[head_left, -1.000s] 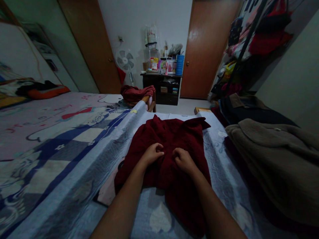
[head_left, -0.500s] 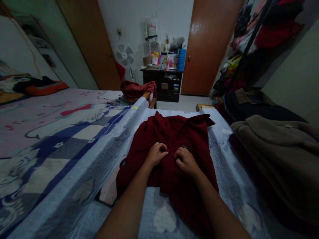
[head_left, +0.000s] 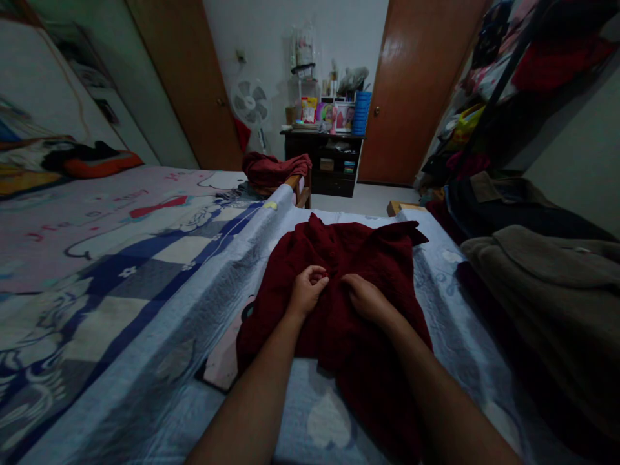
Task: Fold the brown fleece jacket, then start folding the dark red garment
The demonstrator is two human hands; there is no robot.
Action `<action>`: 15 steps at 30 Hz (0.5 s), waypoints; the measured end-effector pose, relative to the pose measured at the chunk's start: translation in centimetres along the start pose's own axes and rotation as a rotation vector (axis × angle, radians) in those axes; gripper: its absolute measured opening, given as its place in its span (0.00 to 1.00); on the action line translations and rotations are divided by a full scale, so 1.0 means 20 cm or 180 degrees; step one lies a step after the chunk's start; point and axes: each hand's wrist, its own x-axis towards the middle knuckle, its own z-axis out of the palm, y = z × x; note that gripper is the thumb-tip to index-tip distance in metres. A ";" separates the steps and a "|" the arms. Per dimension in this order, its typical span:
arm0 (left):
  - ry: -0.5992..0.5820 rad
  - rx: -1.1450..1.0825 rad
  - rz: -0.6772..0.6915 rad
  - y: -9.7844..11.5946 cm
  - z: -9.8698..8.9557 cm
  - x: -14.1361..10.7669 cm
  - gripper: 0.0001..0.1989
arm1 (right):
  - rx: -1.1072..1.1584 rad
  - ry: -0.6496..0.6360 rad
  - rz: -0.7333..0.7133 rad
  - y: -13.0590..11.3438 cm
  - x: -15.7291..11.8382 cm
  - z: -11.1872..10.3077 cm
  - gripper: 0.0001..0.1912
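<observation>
A dark red shirt [head_left: 387, 258] lies spread in front of me on the blue-grey bed cover, with a front opening running down its middle. My left hand [head_left: 310, 287] pinches the cloth beside that opening between thumb and fingertips. Just to the right, my right hand [head_left: 365, 297] is closed on the shirt's other side, its fingertips hidden in the fabric. A small gap separates the two hands. Under the shirt's left edge pokes out a flat pale pink thing [head_left: 220, 361] with a dark rim and a round dark ring.
Patterned bedding [head_left: 145, 258] stretches along the left. A grey-brown folded garment [head_left: 542, 278] and other dark clothes pile up at the right. Reddish cloth [head_left: 274, 169] hangs over a wooden corner ahead. Beyond stand a fan [head_left: 252, 103] and a dark cabinet [head_left: 322, 148].
Both hands have shifted slightly up the shirt. My right hand has turned, its fingers tucked further in, and the small dark label near it no longer shows. The view has swung slightly left.
</observation>
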 end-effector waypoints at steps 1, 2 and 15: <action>-0.0041 0.0035 -0.0023 0.01 0.00 0.00 0.13 | -0.0109 -0.0110 0.0021 0.00 0.02 0.00 0.18; -0.0072 0.0081 -0.0028 0.01 0.00 -0.01 0.13 | -0.0220 -0.0186 0.0034 0.00 0.03 0.00 0.18; -0.0189 0.0298 0.0077 0.05 0.01 -0.03 0.08 | -0.0589 -0.0058 -0.0003 -0.02 -0.02 0.05 0.15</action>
